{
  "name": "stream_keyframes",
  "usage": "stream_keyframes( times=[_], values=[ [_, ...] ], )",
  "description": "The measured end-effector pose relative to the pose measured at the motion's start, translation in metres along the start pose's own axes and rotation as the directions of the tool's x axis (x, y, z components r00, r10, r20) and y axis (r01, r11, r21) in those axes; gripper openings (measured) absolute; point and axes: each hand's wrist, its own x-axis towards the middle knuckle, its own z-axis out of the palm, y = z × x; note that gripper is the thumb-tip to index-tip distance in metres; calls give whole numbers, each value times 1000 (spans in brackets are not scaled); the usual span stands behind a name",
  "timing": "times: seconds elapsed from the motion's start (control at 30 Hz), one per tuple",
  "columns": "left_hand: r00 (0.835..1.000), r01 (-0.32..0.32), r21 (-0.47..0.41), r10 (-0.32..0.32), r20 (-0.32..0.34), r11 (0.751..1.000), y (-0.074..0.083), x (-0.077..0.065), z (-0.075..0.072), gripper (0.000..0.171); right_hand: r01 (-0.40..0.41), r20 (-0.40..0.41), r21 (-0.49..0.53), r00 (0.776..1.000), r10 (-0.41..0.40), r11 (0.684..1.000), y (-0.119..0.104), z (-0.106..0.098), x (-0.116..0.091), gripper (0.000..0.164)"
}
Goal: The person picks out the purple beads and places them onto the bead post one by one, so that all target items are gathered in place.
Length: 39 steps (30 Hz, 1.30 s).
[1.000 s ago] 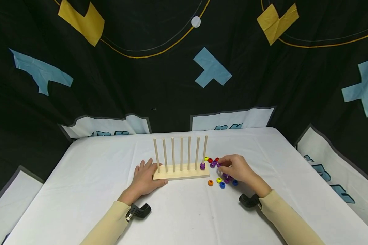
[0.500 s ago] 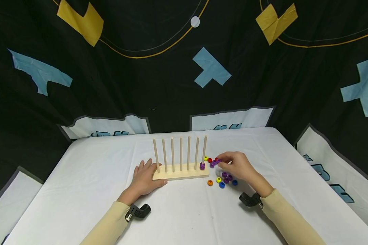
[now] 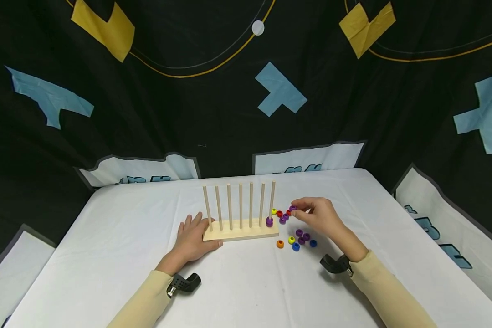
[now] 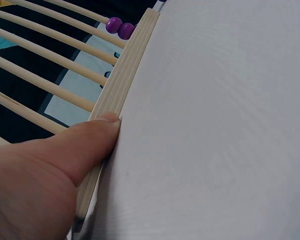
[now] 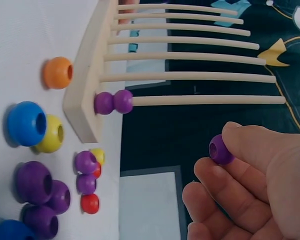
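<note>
A pale wooden rack [image 3: 246,234] with a row of upright pegs stands on the table. Two purple beads [image 3: 269,222] are stacked at the foot of its rightmost peg. My left hand [image 3: 192,239] rests with its fingers spread at the rack's left end; in the left wrist view the thumb [image 4: 92,140] presses along the front edge of the base. To the right of the rack, my right hand [image 3: 323,217] pinches a purple bead [image 5: 220,150] between thumb and index finger, its hole showing in the right wrist view. The other right-hand fingers are loosely curled.
Beside the rack's right end lie loose purple, red [image 3: 279,213] and yellow [image 3: 274,211] beads. Nearer me is another cluster with orange [image 3: 280,244], yellow [image 3: 291,239], blue [image 3: 296,247] and purple [image 3: 301,240] beads. A dark curtain hangs behind the white table [image 3: 246,287].
My right hand has moved away from me and slightly upward with the purple bead, uncovering the nearer purple beads. The left hand stays at the rack.
</note>
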Motion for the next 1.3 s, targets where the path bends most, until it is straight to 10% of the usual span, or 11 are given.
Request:
stream_keyframes(
  times=[1.3],
  values=[
    [1000, -5, 6, 5, -2, 1000, -1, 1, 0, 71, 185, -237, 153, 960, -146, 971, -64, -11, 39, 25]
  ],
)
